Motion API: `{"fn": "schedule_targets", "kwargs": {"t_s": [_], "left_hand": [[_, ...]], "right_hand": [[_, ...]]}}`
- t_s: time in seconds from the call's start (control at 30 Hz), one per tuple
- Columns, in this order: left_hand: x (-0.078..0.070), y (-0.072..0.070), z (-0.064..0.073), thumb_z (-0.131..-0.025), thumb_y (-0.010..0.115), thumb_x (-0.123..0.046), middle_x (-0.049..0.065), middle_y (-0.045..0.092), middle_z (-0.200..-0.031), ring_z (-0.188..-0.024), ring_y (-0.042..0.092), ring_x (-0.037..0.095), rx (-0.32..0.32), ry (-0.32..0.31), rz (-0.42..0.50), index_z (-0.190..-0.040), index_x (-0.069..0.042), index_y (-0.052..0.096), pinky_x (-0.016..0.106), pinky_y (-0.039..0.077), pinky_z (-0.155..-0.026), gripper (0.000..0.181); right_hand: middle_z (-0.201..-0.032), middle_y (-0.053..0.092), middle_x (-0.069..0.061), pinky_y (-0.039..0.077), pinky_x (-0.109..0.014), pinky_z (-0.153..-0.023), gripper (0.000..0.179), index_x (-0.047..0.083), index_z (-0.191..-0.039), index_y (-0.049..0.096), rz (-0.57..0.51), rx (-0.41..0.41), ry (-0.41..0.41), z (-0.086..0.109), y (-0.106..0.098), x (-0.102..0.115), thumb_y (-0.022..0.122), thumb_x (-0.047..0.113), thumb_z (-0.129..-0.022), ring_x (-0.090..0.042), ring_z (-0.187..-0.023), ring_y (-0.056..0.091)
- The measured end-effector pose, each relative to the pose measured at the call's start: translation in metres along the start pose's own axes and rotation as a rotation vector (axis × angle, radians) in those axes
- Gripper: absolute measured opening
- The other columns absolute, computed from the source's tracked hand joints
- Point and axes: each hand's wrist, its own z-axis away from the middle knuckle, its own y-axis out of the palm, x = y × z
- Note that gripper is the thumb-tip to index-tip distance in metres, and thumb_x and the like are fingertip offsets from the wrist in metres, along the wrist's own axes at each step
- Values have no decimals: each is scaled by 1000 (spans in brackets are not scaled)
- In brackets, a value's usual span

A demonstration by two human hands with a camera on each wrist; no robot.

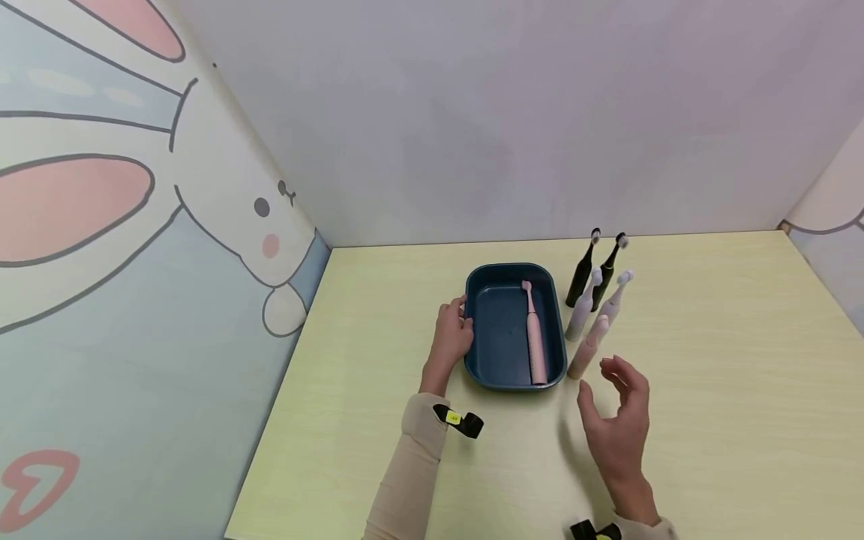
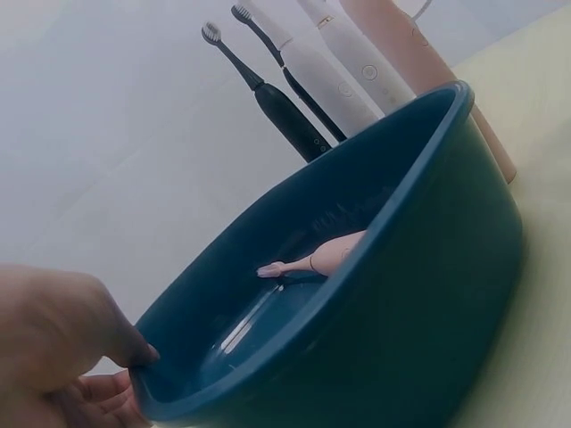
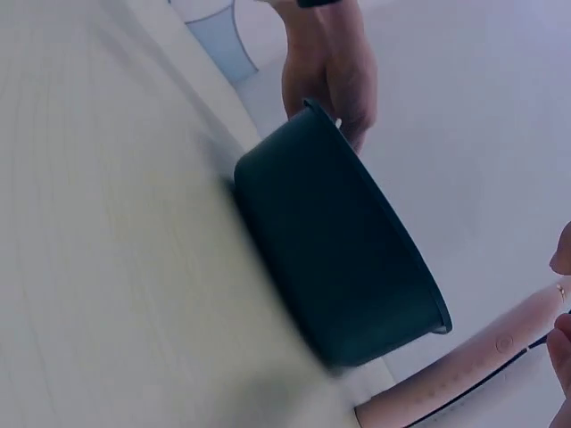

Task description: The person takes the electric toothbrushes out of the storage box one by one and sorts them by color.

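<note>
My left hand (image 1: 452,334) holds the left rim of a dark blue plastic basin (image 1: 475,379); in the left wrist view the thumb lies over the rim (image 2: 312,316) and the fingers are outside it. Inside the basin, along its right side, lies a pink electric toothbrush (image 1: 535,349), head pointing away from me. My right hand (image 1: 621,427) hovers beside the basin's near right corner, thumb and fingers curved apart with nothing between them. Nearest to it stands another pink electric toothbrush (image 1: 584,355), upright.
Behind the standing pink toothbrush are two whitish toothbrushes (image 1: 580,315) and two black toothbrushes (image 1: 580,281), all upright right of the basin. They stand on a pale wood-grain table (image 1: 378,322). A plain wall (image 1: 472,150) rises at the back; a rabbit-painted wall (image 1: 135,337) is at left.
</note>
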Motion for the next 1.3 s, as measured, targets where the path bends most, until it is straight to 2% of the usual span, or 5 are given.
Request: {"fn": "schedule_targets", "kwargs": {"t_s": [0.2,0.37,0.5,0.77,1.3], "left_hand": [[0,0,0,-97,50,-7,12,50,-109,-82,51,16,2,1,1,-142,-7,44,30,46,-76,45],[1,2,0,-97,49,-7,12,50,-109,-83,51,17,1,-2,4,-142,-7,44,30,46,-76,45],[1,3,0,-97,49,-7,12,50,-109,-83,51,17,5,-3,7,-142,-7,43,30,46,-76,46],[-1,2,2,-97,49,-8,11,49,-109,-82,50,16,12,-14,22,-142,-8,43,30,45,-76,45],[-2,3,3,-97,49,-7,11,49,-109,-81,49,17,9,2,23,-142,-7,43,31,45,-76,46]], "right_hand": [[-108,51,-32,42,-20,-98,52,-24,-114,47,-46,108,-91,6,21,16,60,-26,-63,-12,-109,55],[-118,52,-28,37,-16,-102,62,-14,-124,49,9,233,-135,13,40,-4,68,-19,-66,-15,-115,52],[-123,51,-25,35,-12,-101,60,-10,-128,45,84,286,-47,9,55,-4,69,-15,-73,-27,-114,52],[-130,43,-24,38,-49,-100,66,-6,-139,33,238,393,240,-5,73,-8,66,-1,-83,-35,-119,44],[-143,31,-30,29,-56,-105,73,-7,-145,23,383,600,440,-39,83,-29,61,14,-87,-42,-131,31]]}}
